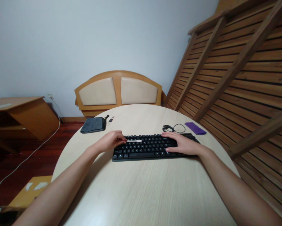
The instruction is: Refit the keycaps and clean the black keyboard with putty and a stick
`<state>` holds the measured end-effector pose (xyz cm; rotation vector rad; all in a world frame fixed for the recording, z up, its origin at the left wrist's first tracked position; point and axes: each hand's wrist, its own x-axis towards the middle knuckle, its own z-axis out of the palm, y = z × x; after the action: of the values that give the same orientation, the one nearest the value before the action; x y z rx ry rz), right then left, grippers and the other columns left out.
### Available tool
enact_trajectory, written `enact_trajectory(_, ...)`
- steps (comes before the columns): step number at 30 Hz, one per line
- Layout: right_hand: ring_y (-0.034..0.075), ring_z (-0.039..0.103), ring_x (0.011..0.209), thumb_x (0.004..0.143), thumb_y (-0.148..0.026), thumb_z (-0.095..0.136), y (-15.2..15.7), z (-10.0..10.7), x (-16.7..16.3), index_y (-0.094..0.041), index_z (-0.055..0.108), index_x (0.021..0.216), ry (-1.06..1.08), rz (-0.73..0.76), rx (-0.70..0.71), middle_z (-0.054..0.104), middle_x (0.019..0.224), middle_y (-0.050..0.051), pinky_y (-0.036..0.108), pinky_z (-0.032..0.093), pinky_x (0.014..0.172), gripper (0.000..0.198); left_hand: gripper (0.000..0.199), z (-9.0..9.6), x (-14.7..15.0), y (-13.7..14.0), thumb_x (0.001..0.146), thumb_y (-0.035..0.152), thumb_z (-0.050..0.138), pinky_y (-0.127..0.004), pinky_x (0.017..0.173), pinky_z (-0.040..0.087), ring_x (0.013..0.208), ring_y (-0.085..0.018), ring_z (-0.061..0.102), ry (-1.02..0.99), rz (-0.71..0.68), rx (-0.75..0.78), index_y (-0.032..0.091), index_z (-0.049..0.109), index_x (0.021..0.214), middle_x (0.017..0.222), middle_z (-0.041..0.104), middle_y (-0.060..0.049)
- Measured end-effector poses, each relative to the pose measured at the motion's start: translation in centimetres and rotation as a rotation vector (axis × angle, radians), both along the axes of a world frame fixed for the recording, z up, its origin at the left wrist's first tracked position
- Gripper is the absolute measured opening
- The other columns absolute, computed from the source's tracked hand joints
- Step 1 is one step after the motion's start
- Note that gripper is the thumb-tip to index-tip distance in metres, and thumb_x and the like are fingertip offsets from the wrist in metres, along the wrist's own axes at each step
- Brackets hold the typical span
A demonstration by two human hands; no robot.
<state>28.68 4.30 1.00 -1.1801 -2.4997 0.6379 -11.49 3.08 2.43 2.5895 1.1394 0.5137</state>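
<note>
A black keyboard [143, 154] lies across the middle of the round table. At its left end my left hand [112, 140] is closed in a pinch on a cotton swab [134, 141]. The swab's white stick points right, and its thick white tip rests over or on the keys; I cannot tell if it touches them. My right hand [182, 143] lies over the keyboard's right part with the fingers spread, thumb near the lower keys and fingertips at the upper edge. The palm hides several keys there.
On the pale table [141, 191], a dark grey cloth or pouch [93, 124] lies at left, beside a small dark item [111, 120]. A coiled black cable [174, 128] and a folded purple cloth [195, 128] lie beyond the keyboard at right. Wooden slats [240, 69] lean on the right.
</note>
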Motion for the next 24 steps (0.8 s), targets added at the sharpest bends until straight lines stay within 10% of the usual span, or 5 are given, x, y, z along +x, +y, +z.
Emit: enact_trajectory(24,0.033,0.037,0.144,0.080,-0.062,0.070,0.2,-0.4,0.2,-0.028,0.051,0.146,-0.008,0.010,0.003,0.047,0.153,0.007,0.054,0.027,0.121,0.077,0.049,-0.7,2.8,-1.7,0.085,0.000,0.044,-0.037,0.095,0.049,0.108,-0.024,0.057,0.111,-0.090,0.117,0.019,0.068,0.124,0.115,0.063,-0.011)
